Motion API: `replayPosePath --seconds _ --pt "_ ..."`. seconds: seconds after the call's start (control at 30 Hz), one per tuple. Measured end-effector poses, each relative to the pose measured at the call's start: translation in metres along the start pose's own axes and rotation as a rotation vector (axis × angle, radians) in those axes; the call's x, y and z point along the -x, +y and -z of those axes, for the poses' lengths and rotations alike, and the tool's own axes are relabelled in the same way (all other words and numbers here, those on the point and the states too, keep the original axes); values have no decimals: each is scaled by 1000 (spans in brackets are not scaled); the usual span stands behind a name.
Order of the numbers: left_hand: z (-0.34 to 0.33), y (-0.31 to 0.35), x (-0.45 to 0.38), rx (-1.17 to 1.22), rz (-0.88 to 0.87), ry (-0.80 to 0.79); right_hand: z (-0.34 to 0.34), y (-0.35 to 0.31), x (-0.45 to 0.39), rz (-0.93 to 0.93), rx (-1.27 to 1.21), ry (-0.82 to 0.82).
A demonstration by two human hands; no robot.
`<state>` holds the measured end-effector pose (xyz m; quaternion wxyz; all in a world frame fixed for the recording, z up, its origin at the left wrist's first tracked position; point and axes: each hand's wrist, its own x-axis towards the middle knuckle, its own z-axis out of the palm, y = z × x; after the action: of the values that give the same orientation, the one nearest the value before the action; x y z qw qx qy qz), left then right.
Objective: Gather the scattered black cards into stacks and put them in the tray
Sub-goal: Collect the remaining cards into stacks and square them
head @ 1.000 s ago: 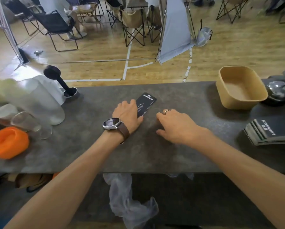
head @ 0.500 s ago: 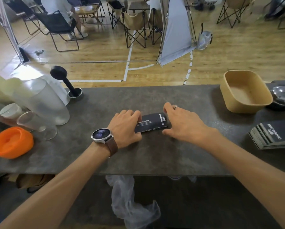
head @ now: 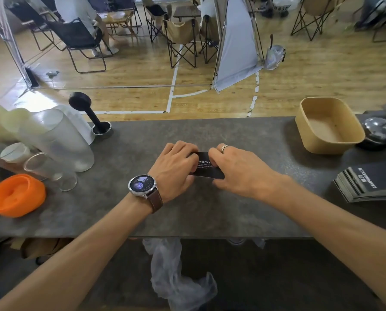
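cards [head: 206, 168] between hands, tray [head: 308, 140] right

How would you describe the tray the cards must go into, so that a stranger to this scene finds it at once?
Start at the long grey counter and follow its far edge toward the right end. There sits the tan tray, beside a shiny dark bell. Unlike the orange lid and clear cups at the left, it is an empty, rounded rectangular bowl.
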<state>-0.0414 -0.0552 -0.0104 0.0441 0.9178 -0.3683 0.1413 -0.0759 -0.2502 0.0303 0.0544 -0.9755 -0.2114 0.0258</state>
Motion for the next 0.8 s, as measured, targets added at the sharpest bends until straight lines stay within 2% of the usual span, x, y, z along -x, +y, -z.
replayPosePath --seconds 0.23,0.3,0.37,0.43,0.53,0.67,0.8 --pt "7 6 1 26 38 -22 -10 9 8 -9 -45 37" --pt "8 4 2 51 58 -14 -10 11 10 -41 -255 84" --pt "10 0 5 67 76 2 -7 11 12 -163 -573 205" --pt "12 -5 8 64 91 12 -4 14 11 -313 -780 295" --pt "16 -13 14 46 128 3 -5 25 11 -393 -702 283" --pt "18 -9 14 43 157 34 -20 21 9 -267 -559 102" --pt "21 -5 9 5 158 51 -21 23 7 -242 -577 115"
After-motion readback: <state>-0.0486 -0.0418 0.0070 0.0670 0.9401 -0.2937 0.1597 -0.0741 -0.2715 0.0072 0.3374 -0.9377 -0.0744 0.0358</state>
